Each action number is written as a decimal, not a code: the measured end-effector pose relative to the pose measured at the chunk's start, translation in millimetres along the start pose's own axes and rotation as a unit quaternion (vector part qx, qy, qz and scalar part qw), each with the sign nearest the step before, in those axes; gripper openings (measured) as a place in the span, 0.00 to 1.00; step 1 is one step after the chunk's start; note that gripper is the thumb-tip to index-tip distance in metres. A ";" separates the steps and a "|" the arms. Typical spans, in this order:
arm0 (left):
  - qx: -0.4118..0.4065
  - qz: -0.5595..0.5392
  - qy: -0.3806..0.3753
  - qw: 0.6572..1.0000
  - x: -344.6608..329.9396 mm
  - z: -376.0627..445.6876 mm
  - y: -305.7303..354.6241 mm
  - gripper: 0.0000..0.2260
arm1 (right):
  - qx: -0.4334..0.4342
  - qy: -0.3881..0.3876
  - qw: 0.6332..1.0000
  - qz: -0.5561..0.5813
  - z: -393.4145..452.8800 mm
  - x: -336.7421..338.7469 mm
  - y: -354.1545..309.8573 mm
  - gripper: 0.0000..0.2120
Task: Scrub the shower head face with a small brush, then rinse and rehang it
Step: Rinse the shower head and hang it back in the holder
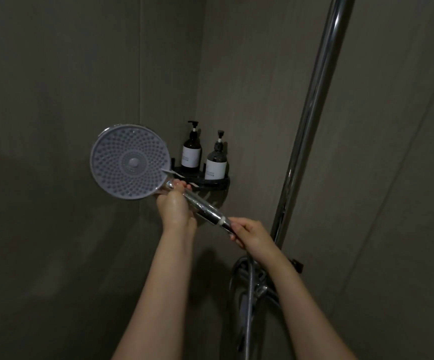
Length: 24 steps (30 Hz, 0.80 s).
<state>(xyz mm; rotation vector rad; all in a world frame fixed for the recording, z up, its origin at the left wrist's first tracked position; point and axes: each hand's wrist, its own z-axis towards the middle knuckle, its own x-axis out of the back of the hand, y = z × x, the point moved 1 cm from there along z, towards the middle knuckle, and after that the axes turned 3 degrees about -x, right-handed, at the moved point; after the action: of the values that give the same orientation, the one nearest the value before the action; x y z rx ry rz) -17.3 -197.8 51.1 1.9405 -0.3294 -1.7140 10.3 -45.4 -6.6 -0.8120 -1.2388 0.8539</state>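
Note:
The round grey shower head [130, 162] is held up with its nozzle face turned toward me, left of centre. Its chrome handle [205, 207] slants down to the right. My left hand [175, 206] grips the handle just below the head. My right hand [253, 236] grips the handle's lower end where the metal hose [248, 302] joins. No brush shows in either hand.
A vertical chrome shower rail [312, 110] runs up on the right, with the mixer tap [258, 284] at its foot. A black corner shelf [210, 181] behind the handle carries two dark pump bottles [191, 149]. Grey tiled walls surround everything.

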 end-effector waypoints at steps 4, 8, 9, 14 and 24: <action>0.013 -0.009 0.009 1.000 10.0 2.7 -6.1 0.09 | 0.009 -0.027 1.000 -0.011 -5.5 -4.5 4.3 0.14; 0.032 -0.013 -0.014 0.999 16.7 3.6 -9.6 0.08 | 0.016 -0.038 0.999 0.003 -12.6 -11.6 10.0 0.11; 0.033 -0.014 -0.018 0.999 16.8 4.1 -10.2 0.08 | 0.011 -0.032 0.999 0.017 -12.8 -11.7 11.3 0.10; 0.036 0.035 -0.035 0.998 14.9 11.2 -13.2 0.07 | 0.010 -0.056 0.998 0.012 -14.5 -7.9 10.4 0.05; 0.043 0.043 -0.050 0.997 11.1 14.3 -20.6 0.06 | -0.042 -0.062 0.995 0.067 -10.0 -3.8 10.7 0.05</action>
<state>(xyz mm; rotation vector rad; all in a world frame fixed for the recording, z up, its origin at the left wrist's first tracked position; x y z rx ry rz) -32.6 -189.5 29.9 1.8757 -0.5232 -1.7700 18.6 -44.5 -19.1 -0.9282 -1.3488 0.9777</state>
